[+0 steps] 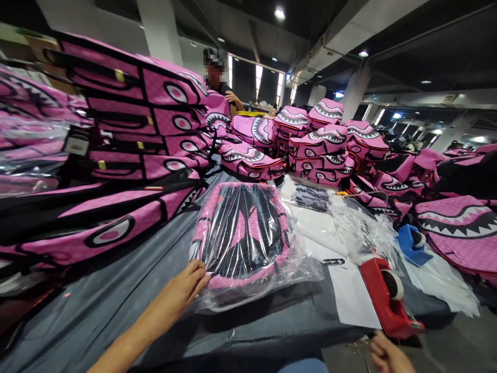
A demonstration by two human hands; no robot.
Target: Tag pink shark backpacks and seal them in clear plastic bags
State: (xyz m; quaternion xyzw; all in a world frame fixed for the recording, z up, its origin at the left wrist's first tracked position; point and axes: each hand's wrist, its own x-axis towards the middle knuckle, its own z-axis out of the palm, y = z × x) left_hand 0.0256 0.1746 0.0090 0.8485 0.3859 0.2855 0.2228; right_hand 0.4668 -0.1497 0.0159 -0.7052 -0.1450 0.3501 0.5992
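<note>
A pink and black backpack [248,228] in a clear plastic bag [301,269] lies on the grey cloth-covered table in front of me, its strap side up. My left hand [194,281] grips the near left edge of the wrapped backpack, fingers closed on the plastic. Low at the right, my right hand [388,355] is just below a red tape dispenser [378,292] with a white roll. That hand is partly cut off by the frame and blurred, so its fingers are hard to read.
Tall stacks of pink shark-face backpacks [174,129] stand at the left, with more piles [318,150] behind. White paper [355,295], loose plastic bags [349,228], dark printed tags [310,197] and a blue tape dispenser [411,243] lie to the right. A person [217,77] stands behind the stacks.
</note>
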